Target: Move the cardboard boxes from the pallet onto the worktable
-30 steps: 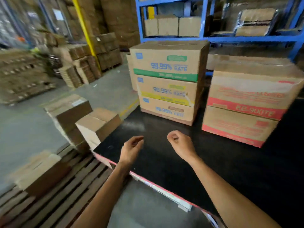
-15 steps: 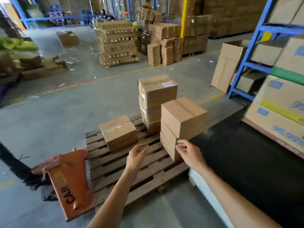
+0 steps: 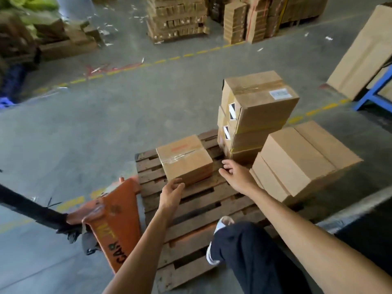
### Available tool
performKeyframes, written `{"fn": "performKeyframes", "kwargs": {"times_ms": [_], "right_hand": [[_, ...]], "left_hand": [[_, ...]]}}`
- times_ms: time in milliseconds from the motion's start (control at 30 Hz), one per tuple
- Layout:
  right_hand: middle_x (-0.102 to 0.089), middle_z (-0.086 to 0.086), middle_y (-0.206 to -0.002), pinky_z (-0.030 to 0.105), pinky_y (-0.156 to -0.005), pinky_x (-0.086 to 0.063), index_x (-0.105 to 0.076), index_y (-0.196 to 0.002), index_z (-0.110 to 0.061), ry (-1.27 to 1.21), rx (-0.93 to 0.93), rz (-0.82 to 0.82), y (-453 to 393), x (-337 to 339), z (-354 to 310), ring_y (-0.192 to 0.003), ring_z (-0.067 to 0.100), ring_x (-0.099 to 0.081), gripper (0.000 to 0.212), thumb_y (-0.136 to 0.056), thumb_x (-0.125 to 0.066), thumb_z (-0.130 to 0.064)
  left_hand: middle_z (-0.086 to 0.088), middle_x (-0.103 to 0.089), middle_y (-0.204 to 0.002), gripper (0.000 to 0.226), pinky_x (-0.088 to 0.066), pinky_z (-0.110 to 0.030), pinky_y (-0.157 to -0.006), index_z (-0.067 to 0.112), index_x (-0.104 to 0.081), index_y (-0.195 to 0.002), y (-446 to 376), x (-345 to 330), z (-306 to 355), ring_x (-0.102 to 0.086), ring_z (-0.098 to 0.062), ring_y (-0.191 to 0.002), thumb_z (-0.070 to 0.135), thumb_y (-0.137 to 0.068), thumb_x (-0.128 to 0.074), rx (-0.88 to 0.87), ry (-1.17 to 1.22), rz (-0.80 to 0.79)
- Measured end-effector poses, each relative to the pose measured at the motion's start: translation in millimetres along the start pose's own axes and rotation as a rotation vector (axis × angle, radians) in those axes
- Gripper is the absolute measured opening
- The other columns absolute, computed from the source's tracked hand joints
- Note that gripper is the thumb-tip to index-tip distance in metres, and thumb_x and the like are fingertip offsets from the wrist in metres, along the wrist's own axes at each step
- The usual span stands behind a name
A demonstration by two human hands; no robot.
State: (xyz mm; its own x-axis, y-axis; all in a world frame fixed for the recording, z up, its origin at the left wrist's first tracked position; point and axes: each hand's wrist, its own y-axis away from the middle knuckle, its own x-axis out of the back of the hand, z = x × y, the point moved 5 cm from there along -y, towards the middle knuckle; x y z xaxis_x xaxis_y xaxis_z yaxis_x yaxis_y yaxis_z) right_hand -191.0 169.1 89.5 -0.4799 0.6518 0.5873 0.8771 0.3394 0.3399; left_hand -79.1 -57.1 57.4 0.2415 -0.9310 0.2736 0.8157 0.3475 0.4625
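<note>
Box (image 3: 184, 159) flanked by left hand (image 3: 170, 195), right hand (image 3: 237, 175), seemingly untouched.

The small cardboard box (image 3: 184, 159) on the weathered brown wooden pallet (image 3: 191, 209) is showing plain tan with a faint red print on top, while the stacked boxes (image 3: 254, 115) are wearing black-and-white diagonal labels. The pallet jack (image 3: 112, 217) is glowing orange with yellow and black lettering, and dashed yellow lines are running across the grey concrete floor (image 3: 106, 115).

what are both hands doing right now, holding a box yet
Left hand: open, holding nothing, at the small box's near corner.
Right hand: open, holding nothing, beside that box.
</note>
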Motion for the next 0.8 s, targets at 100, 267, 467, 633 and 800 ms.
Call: {"fn": "performKeyframes", "kwargs": {"times_ms": [100, 267, 467, 633, 800], "right_hand": [[-0.052, -0.001, -0.146, 0.038, -0.103, -0.045, -0.043, -0.146, -0.025, 0.021, -0.011, -0.041, -80, -9, -12, -0.133, 0.021, -0.05, 0.05, -0.1, -0.052, -0.043], [-0.04, 0.0, -0.156, 0.04, -0.107, -0.04, -0.033, -0.153, -0.029, 0.024, -0.154, -0.112, -232, -25, -14, -0.141, 0.023, -0.041, 0.059, -0.099, -0.054, -0.044], [-0.029, 0.001, -0.162, 0.04, -0.114, -0.032, -0.021, -0.158, -0.023, 0.074, -0.279, -0.209, -373, -53, 11, -0.147, 0.024, -0.031, 0.069, -0.1, -0.055, -0.039], [-0.028, 0.003, -0.163, 0.042, -0.115, -0.031, -0.017, -0.158, -0.025, 0.05, -0.416, -0.239, -464, -109, 75, -0.147, 0.027, -0.03, 0.073, -0.099, -0.057, -0.041], [-0.015, 0.001, -0.167, 0.039, -0.121, -0.022, -0.009, -0.16, -0.022, 0.056, -0.503, -0.22, -529, -178, 149, -0.152, 0.023, -0.018, 0.084, -0.097, -0.058, -0.046]], "left_hand": [[-0.011, -0.07, -0.114, 0.025, -0.054, -0.035, -0.082, 0.021, -0.061, -0.124, -71, 10, 6, -0.067, -0.023, -0.097, 0.023, -0.1, -0.058, 0.048, -0.001, 0.006], [-0.009, -0.066, -0.122, 0.039, -0.055, -0.043, -0.093, 0.015, -0.056, -0.137, -203, 27, 12, -0.065, -0.021, -0.104, 0.025, -0.1, -0.058, 0.259, 0.075, 0.013], [-0.008, -0.062, -0.128, 0.045, -0.055, -0.036, -0.087, 0.015, -0.05, -0.143, -340, 43, 2, -0.061, -0.025, -0.114, 0.023, -0.099, -0.06, 0.446, 0.118, 0.16], [-0.004, -0.059, -0.124, 0.05, -0.048, -0.03, -0.08, 0.012, -0.045, -0.145, -445, 33, -67, -0.055, -0.019, -0.105, 0.021, -0.098, -0.06, 0.531, 0.007, 0.185], [-0.011, -0.068, -0.124, 0.085, -0.056, -0.046, -0.089, 0.01, -0.052, -0.137, -525, 30, -186, -0.066, -0.035, -0.107, 0.063, -0.073, -0.07, 0.676, -0.132, 0.144]]}}
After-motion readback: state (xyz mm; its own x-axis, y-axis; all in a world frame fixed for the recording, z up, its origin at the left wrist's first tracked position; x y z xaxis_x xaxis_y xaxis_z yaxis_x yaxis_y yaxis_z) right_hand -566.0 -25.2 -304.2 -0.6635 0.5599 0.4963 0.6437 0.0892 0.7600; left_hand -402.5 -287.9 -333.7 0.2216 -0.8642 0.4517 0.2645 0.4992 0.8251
